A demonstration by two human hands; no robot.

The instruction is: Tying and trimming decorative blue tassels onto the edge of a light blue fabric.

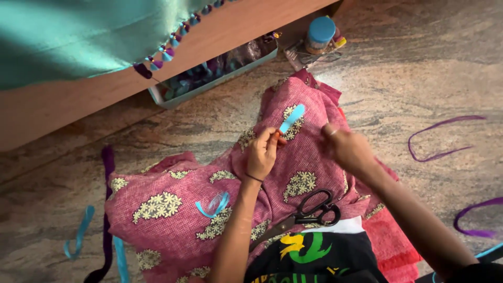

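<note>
My left hand [262, 152] pinches a short strip of light blue ribbon [292, 118] between thumb and fingers, holding it just above a pink cloth with pale flower patches [173, 196]. My right hand [346, 147] is blurred; its fingers rest closed on the same pink cloth to the right of the ribbon. Black-handled scissors [309, 209] lie on the cloth near my lap, between my two forearms. Another loop of blue ribbon [214, 205] lies on the cloth to the left.
A teal cloth with tassels [78, 36] hangs over a wooden edge [68, 102] at top left. Under it sits a tray of dark items [209, 78]. A blue-lidded jar [319, 34] stands behind. Purple ribbon [437, 139] and blue ribbon scraps [81, 230] lie on the stone floor.
</note>
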